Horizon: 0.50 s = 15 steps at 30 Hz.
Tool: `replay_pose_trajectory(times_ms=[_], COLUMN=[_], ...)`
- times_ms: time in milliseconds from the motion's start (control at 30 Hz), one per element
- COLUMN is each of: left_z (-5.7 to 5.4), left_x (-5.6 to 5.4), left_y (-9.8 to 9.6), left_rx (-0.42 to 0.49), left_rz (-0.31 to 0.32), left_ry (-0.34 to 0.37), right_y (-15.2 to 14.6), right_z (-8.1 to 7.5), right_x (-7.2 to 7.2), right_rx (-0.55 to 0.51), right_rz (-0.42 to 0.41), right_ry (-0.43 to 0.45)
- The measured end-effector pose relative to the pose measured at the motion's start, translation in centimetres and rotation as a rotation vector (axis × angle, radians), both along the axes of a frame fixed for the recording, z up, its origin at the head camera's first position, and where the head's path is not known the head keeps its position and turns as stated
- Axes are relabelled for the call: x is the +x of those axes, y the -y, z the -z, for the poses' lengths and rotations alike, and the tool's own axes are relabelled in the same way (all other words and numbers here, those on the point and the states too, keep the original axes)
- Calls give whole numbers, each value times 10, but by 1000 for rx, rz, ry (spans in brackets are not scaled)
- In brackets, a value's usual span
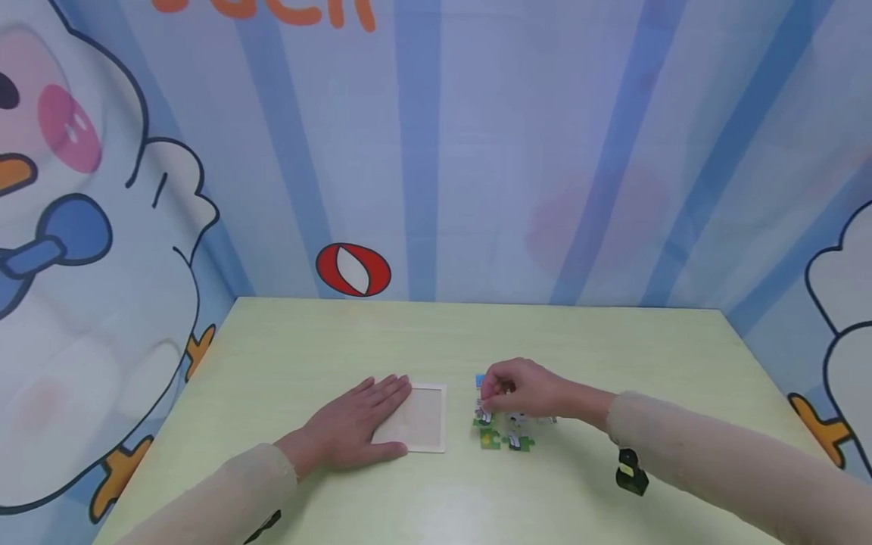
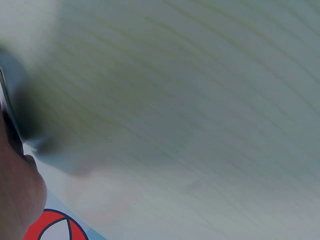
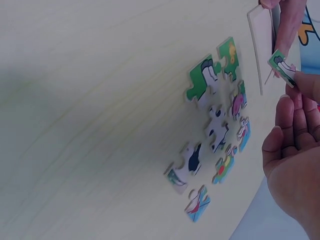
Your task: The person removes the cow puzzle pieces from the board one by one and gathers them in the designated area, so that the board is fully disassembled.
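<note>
My left hand (image 1: 354, 424) rests with its fingers straight on the left part of a shallow puzzle frame (image 1: 443, 420), covering that side of it. Between thumb and forefinger, my right hand (image 1: 526, 386) pinches a puzzle piece (image 3: 281, 67) with a green edge and a white shape outlined in dark. The held piece is raised off the table in the right wrist view. Several loose pieces lie beside the frame, among them a green corner piece (image 1: 490, 439) and a green-and-white piece (image 1: 519, 441). In the head view the right hand hides part of this group.
Both hands work over a pale wood-grain table (image 1: 579, 492). Behind it hangs a blue striped cloth (image 1: 477, 151) with cartoon figures, meeting the table's far edge. A black strap piece (image 1: 631, 473) hangs under the right sleeve.
</note>
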State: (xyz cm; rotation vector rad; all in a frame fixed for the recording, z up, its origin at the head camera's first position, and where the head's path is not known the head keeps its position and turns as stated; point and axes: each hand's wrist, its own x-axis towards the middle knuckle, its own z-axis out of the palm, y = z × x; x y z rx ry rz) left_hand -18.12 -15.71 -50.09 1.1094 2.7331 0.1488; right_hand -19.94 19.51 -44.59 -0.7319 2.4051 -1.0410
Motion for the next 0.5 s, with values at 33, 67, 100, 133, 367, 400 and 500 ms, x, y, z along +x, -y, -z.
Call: replay_pose_trajectory(times_ms=[33,67,100,133,367,400,500], left_z=[0,0,0,0,2,2,2], left_x=[0,0,0,0,-1,-1,-2], left_y=[0,1,1,1,1,1,1], left_rx=[0,5,6,12,2,5,11], left_rz=[0,1,1,2,-7,-5,0], left_ry=[1,1,3,3,8,7,3], right_y=[-3,-5,-8,-10,-28,-31,-39], right_z=[0,0,0,0,-1,-1,-1], right_x=[0,0,1,1,5,5,7], right_rx=[-2,-2,-1,-1,19,25,45], right_rz=[2,4,7,12,16,17,27], right_ry=[2,3,2,6,-6,-7,-5])
